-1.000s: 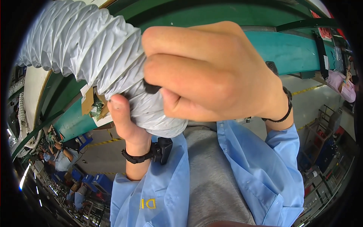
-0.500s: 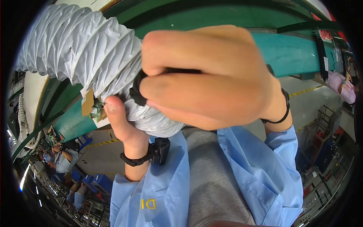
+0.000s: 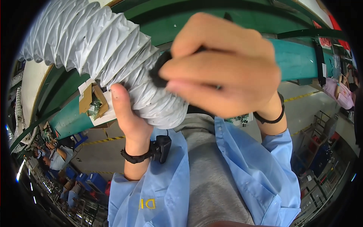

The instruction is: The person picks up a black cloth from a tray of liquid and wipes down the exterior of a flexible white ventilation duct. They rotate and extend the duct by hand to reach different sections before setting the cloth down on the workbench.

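Note:
A grey-white ribbed flexible duct (image 3: pixel 94 41) comes in from the upper left, and its lower end reaches the middle of the view. My left hand (image 3: pixel 130 117) is wrapped round that end from below, thumb up along its near side; its other fingers are hidden behind the duct. Close to the camera, my right hand (image 3: pixel 230 70) has its fingers curled and pressed together on a dark, soft-looking black piece (image 3: pixel 160 70) that lies against the duct's side. The black piece is blurred, and most of it is hidden by the fingers, so its kind cannot be made out.
Behind the duct, a cardboard box (image 3: pixel 87 99) holding green circuit boards stands on a teal surface (image 3: pixel 70 119). Green metal beams (image 3: pixel 242 19) cross above. Far off are a person (image 3: pixel 60 156) at left, another in pink (image 3: pixel 338 90) at right, and blue bins (image 3: pixel 99 182).
My right hand has shifted right, with the black piece still at its fingertips. The duct's lower end has also swung right, and more of its side shows. My left hand keeps its hold.

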